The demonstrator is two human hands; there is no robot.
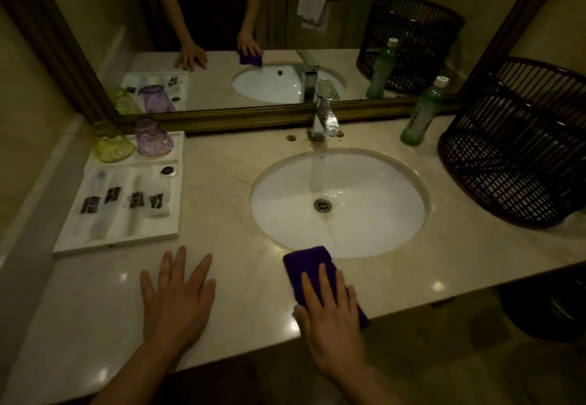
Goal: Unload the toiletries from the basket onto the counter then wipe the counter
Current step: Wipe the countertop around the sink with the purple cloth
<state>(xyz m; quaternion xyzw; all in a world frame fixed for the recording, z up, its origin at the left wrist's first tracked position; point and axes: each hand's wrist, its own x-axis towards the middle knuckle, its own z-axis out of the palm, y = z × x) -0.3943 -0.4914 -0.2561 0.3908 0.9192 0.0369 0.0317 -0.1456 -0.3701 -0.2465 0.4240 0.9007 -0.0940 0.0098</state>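
My right hand (329,316) lies flat on a folded purple cloth (309,263), pressing it onto the beige counter (222,214) just in front of the sink. My left hand (177,297) rests palm down on the counter with fingers spread, holding nothing. A dark woven basket (520,157) stands tilted at the right end of the counter. A green bottle (420,116) with a white cap stands upright beside it, next to the mirror.
An oval white sink (339,205) sits mid-counter under a chrome tap (325,113). A white tray (123,195) at the left holds wrapped toiletries, a purple cup (152,138) and a yellow cup (111,144), both upturned. A mirror (222,24) backs the counter.
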